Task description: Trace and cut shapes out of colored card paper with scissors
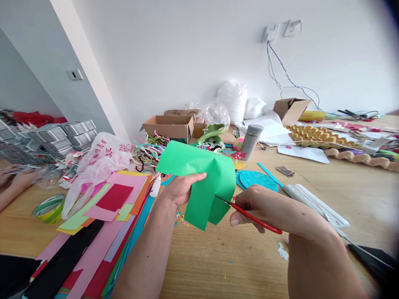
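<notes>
The two hands are apart, each busy: the left hand [181,190] pinches the green paper [199,178] with its thumb laid flat on top, and the right hand [254,205] is wrapped around red-handled scissors [257,219]. The paper is held up over the middle of the wooden table [218,265] — a smooth, matte sheet that bends into a curve at its right, with two straight-edged flaps hanging down. The slim dark blades meet it at the slit between those flaps. Just beyond lie flat, rounded blue discs [259,181], near a cylindrical grey flask [252,142]. To the left, flat coloured sheets [116,197] overlap in a loose stack, beside a crumpled, thin plastic bag [101,151] and a glossy ring of tape [50,208]. Fuzzy, tangled stems [145,154] sit before an open cardboard box [171,124]; far right, an egg tray [314,135] shows its bumpy pulp.
</notes>
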Motion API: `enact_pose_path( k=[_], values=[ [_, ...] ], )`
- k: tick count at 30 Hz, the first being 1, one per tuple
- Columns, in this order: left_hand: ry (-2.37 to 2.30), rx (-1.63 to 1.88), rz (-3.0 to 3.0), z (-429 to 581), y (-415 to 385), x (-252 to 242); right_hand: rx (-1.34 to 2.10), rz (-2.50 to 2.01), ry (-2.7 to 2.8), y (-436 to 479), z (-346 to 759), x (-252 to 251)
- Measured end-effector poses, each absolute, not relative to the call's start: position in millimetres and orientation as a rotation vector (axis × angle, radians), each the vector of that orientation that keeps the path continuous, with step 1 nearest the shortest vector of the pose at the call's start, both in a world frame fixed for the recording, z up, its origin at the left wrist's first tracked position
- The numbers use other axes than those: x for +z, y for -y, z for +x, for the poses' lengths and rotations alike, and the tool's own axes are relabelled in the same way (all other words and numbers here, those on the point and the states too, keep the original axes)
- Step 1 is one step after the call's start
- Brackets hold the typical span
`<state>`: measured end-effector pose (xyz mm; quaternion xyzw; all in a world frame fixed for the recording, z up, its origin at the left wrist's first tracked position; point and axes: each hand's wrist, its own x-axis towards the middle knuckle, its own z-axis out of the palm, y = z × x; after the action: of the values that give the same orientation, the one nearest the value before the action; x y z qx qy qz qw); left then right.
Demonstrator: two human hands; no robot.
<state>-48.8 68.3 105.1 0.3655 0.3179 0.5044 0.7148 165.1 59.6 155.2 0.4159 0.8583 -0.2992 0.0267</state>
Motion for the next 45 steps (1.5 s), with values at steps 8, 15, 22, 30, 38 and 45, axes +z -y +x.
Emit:
enact_pose_path(
  k=[8,15,22,30,38,45],
  values=[
    [-0.708,1.089,0.811,-50,-70,102,-0.974,1.303,-2.625,-59,166,153],
    [-0.689,0.96,0.768,-50,-68,105,-0.973,1.332,-2.622,-60,165,153],
    [-0.814,1.197,0.728,-54,-72,104,-1.074,1.34,-2.587,-59,182,155],
    [-0.797,1.297,0.732,-51,-67,108,-1.8,2.098,-2.837,-75,186,151],
    [-0.707,1.177,0.909,-41,-54,104,-2.947,2.028,-2.637,-99,173,136],
    [-0.62,1.311,0.944,-67,-64,103,-2.127,2.766,-2.873,-92,184,140]
  ],
)
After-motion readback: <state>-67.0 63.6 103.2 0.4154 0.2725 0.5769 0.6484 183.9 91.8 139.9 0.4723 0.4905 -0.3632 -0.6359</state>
